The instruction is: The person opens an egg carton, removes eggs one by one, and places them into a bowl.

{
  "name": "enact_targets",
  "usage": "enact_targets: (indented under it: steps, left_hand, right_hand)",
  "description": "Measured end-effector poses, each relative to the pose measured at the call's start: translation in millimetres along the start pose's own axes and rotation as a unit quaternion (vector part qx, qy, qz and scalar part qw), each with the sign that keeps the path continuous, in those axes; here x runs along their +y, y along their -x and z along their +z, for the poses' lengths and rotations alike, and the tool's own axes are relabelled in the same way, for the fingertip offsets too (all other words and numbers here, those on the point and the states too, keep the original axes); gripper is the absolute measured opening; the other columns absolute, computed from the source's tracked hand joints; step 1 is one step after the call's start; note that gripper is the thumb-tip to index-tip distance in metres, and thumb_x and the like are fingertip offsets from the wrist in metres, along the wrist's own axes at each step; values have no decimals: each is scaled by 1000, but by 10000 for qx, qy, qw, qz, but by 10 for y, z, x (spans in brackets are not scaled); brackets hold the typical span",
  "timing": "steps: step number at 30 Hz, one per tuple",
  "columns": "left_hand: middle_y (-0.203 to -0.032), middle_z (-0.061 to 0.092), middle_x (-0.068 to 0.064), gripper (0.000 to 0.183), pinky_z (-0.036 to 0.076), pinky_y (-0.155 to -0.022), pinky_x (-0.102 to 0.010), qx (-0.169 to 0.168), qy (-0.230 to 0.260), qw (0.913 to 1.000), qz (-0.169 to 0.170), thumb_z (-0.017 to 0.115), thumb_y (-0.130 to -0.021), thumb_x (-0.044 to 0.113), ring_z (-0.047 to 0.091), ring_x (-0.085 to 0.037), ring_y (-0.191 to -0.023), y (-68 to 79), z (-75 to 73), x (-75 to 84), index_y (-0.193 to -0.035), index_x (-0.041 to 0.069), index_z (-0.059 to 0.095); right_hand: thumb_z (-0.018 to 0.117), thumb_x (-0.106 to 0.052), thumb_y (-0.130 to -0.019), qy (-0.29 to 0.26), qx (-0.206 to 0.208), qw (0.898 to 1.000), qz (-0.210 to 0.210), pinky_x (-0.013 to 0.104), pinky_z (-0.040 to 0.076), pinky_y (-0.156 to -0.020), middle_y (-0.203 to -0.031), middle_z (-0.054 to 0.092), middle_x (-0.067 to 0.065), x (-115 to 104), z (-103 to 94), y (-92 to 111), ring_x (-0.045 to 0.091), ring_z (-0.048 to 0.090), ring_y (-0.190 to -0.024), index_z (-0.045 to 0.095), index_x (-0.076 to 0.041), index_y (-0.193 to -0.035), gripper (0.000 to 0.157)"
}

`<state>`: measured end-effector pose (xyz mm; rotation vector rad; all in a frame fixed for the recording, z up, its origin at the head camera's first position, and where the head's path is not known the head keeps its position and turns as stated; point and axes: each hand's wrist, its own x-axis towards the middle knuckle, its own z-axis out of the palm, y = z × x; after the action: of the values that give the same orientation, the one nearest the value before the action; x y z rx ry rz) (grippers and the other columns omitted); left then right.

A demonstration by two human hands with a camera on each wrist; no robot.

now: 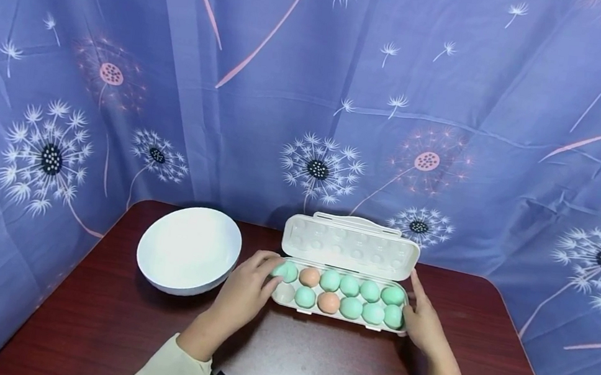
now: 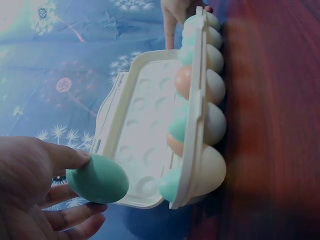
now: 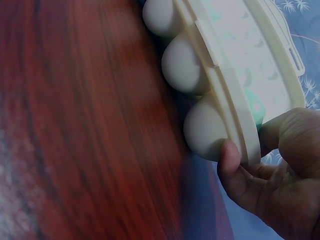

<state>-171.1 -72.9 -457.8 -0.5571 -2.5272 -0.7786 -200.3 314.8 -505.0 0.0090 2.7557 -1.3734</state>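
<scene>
A white plastic egg carton [image 1: 329,320] lies with its lid [image 1: 349,247] raised at the back. Two rows of green and orange eggs fill most of its cups, while the front left cup [image 1: 283,293] shows its pale bottom. My left hand [image 1: 246,287] pinches a green egg [image 2: 102,180] between thumb and fingers, at the carton's left end, over the back corner in the head view. At the opposite end my right hand [image 1: 423,324] grips the carton's edge, its thumb [image 3: 230,157] against an end cup's outside and the other fingers round the far side.
A large white bowl [image 1: 188,252] stands left of the carton, close to my left hand. Both sit on a dark red wooden table [image 1: 301,363]. Blue curtains [image 1: 263,120] with a dandelion print hang behind and at both sides.
</scene>
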Motion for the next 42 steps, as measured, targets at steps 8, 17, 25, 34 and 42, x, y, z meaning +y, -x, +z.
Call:
enact_targets:
  steps: [8, 17, 25, 34, 42]
  left_hand:
    - [-129, 63, -7, 35, 57, -93, -38, 222, 123, 9996, -128, 72, -94, 16, 67, -23, -116, -31, -124, -42, -129, 11, 67]
    - [-129, 62, -10, 35, 55, -97, -43, 472, 464, 9964, -537, 70, -95, 13, 66, -27, -116, -89, -323, -198, -130, 9, 67]
    - [-127, 63, -14, 35, 54, -97, -51, 806, 434, 9908, -996, 72, -93, 13, 65, -33, -116, -109, -487, -414, -128, 7, 67]
    - [-128, 63, -15, 38, 50, -102, -54, 824, 444, 9847, -1472, 71, -94, 17, 64, -36, -119, -111, -589, -566, -130, 5, 66]
    - [-131, 63, -18, 40, 48, -105, -54, 285, 305, 9809, -1900, 70, -95, 19, 62, -38, -123, -95, -569, -713, -132, 6, 65]
  right_hand:
    - [37, 1, -99, 22, 4, 10000, 45, 36, 58, -53, -141, 44, 34, -15, -6, 4, 29, 63, -88, -1, -33, -163, 82]
    - [37, 3, -97, -10, 30, 10000, 28, 37, 58, -52, -141, 45, 35, -19, 0, -5, 27, 64, -83, -1, -35, -163, 84]
    - [38, 3, -96, -13, 47, 10000, 27, 36, 58, -51, -139, 46, 34, -17, 0, -7, 26, 64, -83, 0, -34, -163, 85]
    - [38, 3, -96, 64, 40, 10000, 39, 36, 58, -51, -139, 47, 34, -25, -9, -3, 27, 64, -84, -1, -35, -163, 86]
    - [38, 3, -97, 13, 22, 10000, -15, 36, 58, -52, -141, 46, 35, -37, -1, 5, 29, 64, -86, -2, -35, -162, 85]
